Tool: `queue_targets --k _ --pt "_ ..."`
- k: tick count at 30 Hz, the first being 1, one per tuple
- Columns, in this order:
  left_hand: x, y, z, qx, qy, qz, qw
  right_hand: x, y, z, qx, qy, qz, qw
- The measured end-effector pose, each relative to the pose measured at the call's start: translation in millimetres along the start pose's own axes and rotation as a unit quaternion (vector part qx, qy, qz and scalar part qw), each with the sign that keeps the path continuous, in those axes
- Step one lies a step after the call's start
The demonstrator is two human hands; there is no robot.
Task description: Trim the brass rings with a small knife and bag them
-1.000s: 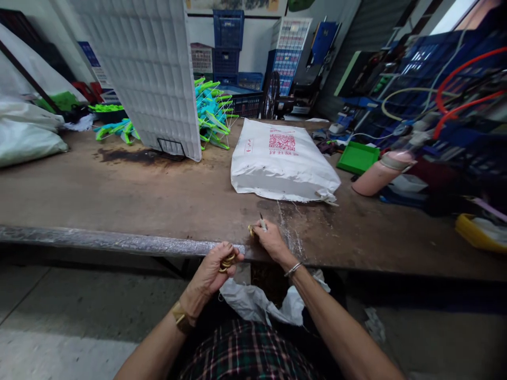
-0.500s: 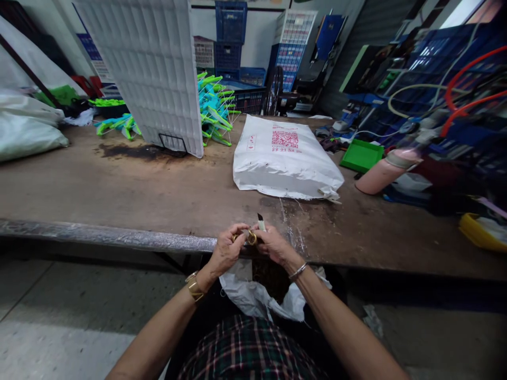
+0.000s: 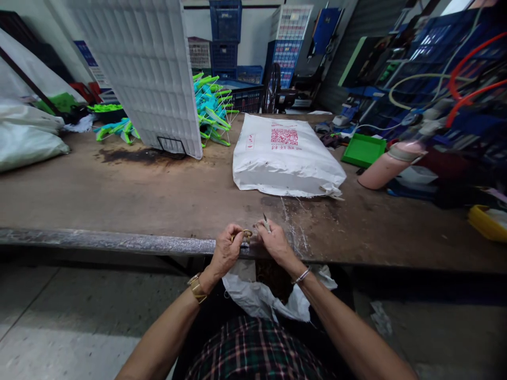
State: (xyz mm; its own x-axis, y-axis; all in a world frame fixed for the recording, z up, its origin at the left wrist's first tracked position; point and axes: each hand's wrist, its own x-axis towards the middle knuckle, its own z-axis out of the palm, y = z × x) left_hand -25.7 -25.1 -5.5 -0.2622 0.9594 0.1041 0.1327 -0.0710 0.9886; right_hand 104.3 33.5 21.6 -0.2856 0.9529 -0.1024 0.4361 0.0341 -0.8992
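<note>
My left hand (image 3: 227, 248) is closed on a small brass-coloured ring (image 3: 247, 234), pinched between thumb and fingers above the table's front edge. In my right hand (image 3: 275, 244) is a small knife (image 3: 266, 226) with a pale handle and a dark pointed blade, which points up and away from me. The right fingertips are a short way from the ring. Below both hands, in my lap, an open white sack (image 3: 253, 295) holds a heap of brownish things too dark to make out.
A full white sack (image 3: 287, 158) with red print lies on the brown table (image 3: 166, 195). Behind stand a white ribbed panel (image 3: 158, 79) and green-and-blue plastic pieces (image 3: 216, 108). To the right are a green tray (image 3: 363, 150), a pink bottle (image 3: 390, 164) and a yellow container (image 3: 487, 224).
My right hand has drawn slightly right, away from the ring, and the knife has tilted. The ring stays in my left hand. The view has shifted a little.
</note>
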Motion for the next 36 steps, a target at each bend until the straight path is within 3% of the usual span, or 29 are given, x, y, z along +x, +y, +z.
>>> queue_targets --k 4,12,23,29,36 --pt "-0.8 -1.4 2.7 0.001 0.008 0.0 1.0 -7.9 -6.1 2.0 -0.053 0.004 -0.076 0.996" --pt "-3.7 -5.7 8.4 -0.033 0.007 -0.019 0.999 0.1 6.7 15.7 0.054 -0.049 0.01 0.997" --pt "-3.1 -0.3 6.2 -0.18 -0.061 -0.18 0.965 1.3 2.7 11.9 -0.012 -0.031 -0.023 0.999" --pt "-4.7 1.4 6.5 -0.166 -0.076 -0.178 0.967 -2.0 3.2 13.7 -0.028 -0.038 -0.041 0.998" --pt "-9.5 4.4 6.2 -0.238 -0.07 -0.186 0.951 -1.4 0.4 11.6 -0.022 -0.046 -0.04 0.998"
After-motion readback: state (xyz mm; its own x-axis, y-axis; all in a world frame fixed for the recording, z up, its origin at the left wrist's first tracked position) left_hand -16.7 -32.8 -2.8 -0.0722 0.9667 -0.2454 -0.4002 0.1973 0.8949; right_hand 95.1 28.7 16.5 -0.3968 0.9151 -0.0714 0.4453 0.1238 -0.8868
